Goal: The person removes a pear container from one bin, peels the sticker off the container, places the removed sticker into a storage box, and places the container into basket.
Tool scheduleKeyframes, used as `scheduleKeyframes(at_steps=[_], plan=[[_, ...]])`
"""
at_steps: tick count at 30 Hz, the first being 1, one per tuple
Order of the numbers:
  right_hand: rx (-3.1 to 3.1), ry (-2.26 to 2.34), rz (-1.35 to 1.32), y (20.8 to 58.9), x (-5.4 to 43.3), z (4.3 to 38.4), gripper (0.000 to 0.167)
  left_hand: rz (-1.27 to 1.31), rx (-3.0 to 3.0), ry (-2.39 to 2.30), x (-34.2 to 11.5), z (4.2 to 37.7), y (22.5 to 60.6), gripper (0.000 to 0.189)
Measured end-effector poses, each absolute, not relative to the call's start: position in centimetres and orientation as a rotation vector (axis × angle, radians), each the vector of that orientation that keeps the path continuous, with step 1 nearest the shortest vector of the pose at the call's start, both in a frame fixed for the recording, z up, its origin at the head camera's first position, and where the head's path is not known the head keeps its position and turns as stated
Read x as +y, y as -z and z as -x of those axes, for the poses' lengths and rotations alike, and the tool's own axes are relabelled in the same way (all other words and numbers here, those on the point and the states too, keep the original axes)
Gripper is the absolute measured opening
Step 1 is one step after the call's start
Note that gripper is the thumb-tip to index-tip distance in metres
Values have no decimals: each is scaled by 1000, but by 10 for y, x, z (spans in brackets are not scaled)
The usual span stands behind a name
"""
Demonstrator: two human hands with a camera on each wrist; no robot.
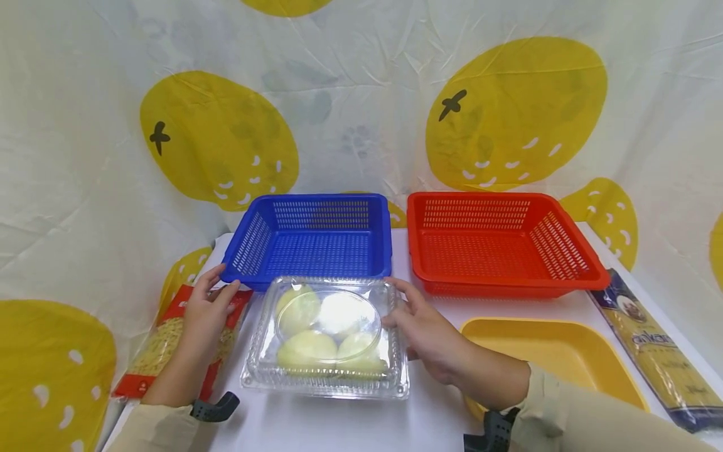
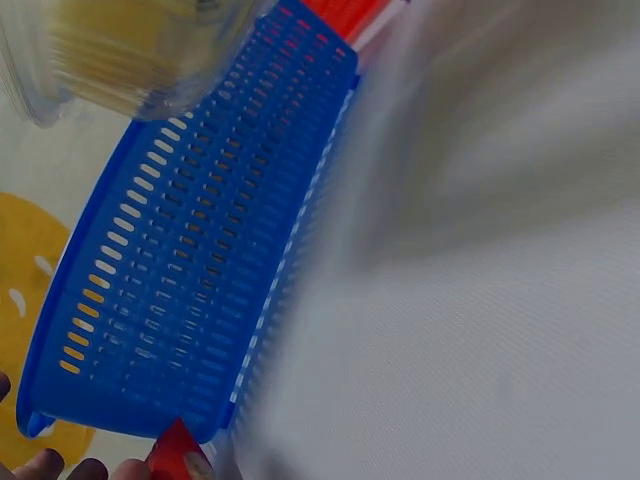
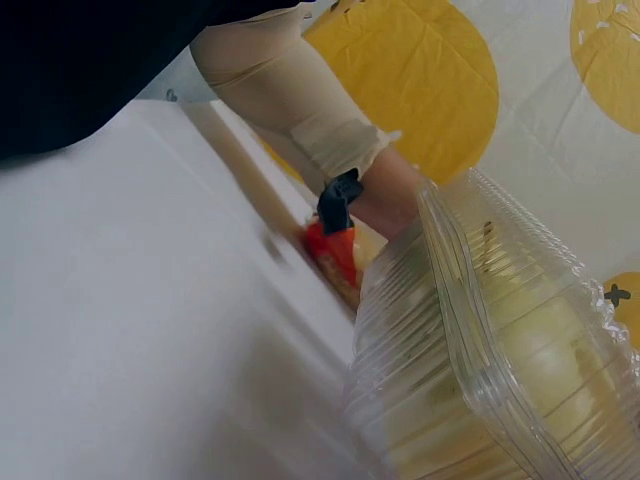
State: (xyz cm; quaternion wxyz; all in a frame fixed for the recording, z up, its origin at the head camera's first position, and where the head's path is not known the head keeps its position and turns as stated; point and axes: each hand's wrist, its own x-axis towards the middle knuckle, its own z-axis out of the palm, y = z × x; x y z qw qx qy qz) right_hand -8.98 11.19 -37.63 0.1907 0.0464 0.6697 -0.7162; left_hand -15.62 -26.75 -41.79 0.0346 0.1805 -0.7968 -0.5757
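A clear plastic clamshell box (image 1: 327,383) with several round, pale yellow-green fruits (image 1: 307,351) inside is held up over the white table. My right hand (image 1: 423,333) grips its right side, thumb on the lid and the other fingers partly hidden. My left hand (image 1: 204,312) is apart from the box, fingers loosely bent at the front left corner of the blue basket (image 1: 322,251). Below that hand lies a red-and-clear bag of pasta (image 1: 164,342). In the right wrist view the ribbed side of the clamshell box (image 3: 420,370) shows close up.
To the right of the blue basket stands a red basket (image 1: 508,279). A yellow tray (image 1: 542,329) sits in front of it, partly behind my right forearm. Along the right table edge lies a blue-and-gold packet (image 1: 649,339). A fruit-patterned curtain (image 1: 361,113) hangs behind.
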Motion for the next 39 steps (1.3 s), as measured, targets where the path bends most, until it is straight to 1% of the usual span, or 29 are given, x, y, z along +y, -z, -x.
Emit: scheduleKeyframes(at_steps=[9, 16, 27, 32, 39], plan=[[1918, 1968, -59, 356, 123, 95, 75, -530, -2342, 1833, -260, 169, 425, 62], [1915, 1944, -15, 335, 129, 107, 75, -566, -2228, 1922, -254, 175, 430, 58], [1921, 1916, -26, 313, 133, 139, 73, -670, -2156, 1984, -250, 180, 429, 59], [1927, 1919, -102, 306, 132, 157, 76, -659, -2084, 2019, -246, 182, 430, 59], [1934, 1945, -86, 301, 128, 182, 80, -715, -2086, 1997, -243, 182, 426, 59]])
